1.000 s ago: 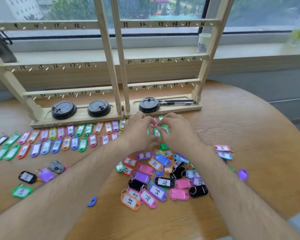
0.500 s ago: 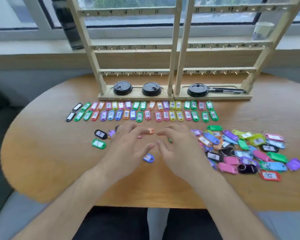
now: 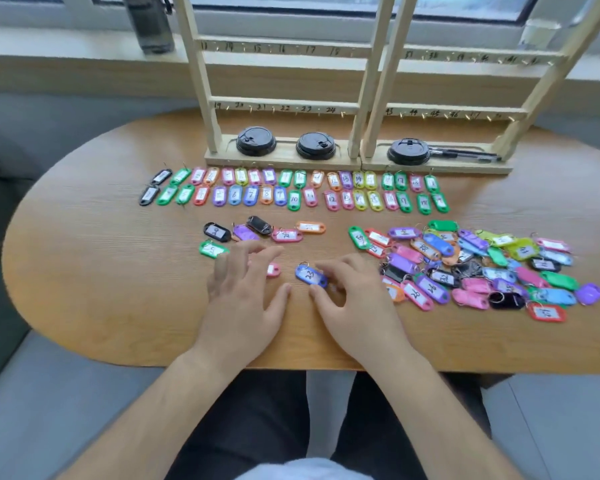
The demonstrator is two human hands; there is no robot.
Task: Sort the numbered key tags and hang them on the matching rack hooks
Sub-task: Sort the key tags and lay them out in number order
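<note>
Left hand (image 3: 243, 299): palm down over the table (image 3: 84, 271), fingers spread and fairly straight; not gripping anything from what I see on my feed
Pink tag (image 3: 273, 270): pokes out from under the left fingertips, flat on the wood
Right hand (image 3: 355, 303): palm down just beside the left one, the two not touching; fingers loosely bent; thumb tip and forefinger tip sit either side of the blue tag's near end; honestly can't tell if that's a real pinch
Blue tag (image 3: 310, 276): lying flat between my two hands; reads 23; ring on its far end
Sorted rows (image 3: 291, 194): two neat lines of tags along the front of the rack base; some digits too blurry to read
Small cluster (image 3: 260, 233): black, purple, pink, orange and green tags just beyond the left hand
Pile (image 3: 482, 268): big jumbled heap right of the right hand, tags overlapping
Rack (image 3: 361, 98): two wooden frames side by side at the far edge; numbered bars with little hooks
Rack base: three black lids (image 3: 256, 142) and pens (image 3: 465, 154)
Windowsill: dark bottle (image 3: 151, 26)
</note>
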